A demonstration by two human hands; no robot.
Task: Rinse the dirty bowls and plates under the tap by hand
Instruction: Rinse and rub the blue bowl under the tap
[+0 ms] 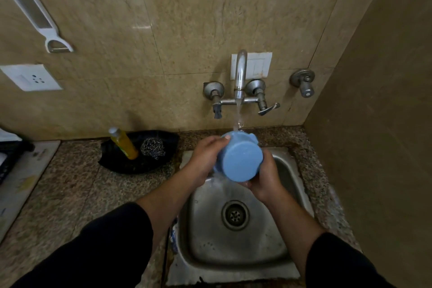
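A blue plastic bowl (240, 159) is tilted over the steel sink (205, 236), its flat base facing me and its rim toward the wall. Water runs from the tap (240, 72) onto the bowl's upper edge. My left hand (203, 159) grips the bowl's left side, with the thumb on the rim. From below and to the right, my right hand (266, 177) curls round the bowl. The bowl's inside is hidden from me.
A black dish (126, 163) on the granite counter left of the sink holds a yellow soap bottle (124, 144) and a steel scrubber (153, 147). The sink drain (235, 215) is open. A peeler (35, 14) hangs on the wall; a side wall stands close on the right.
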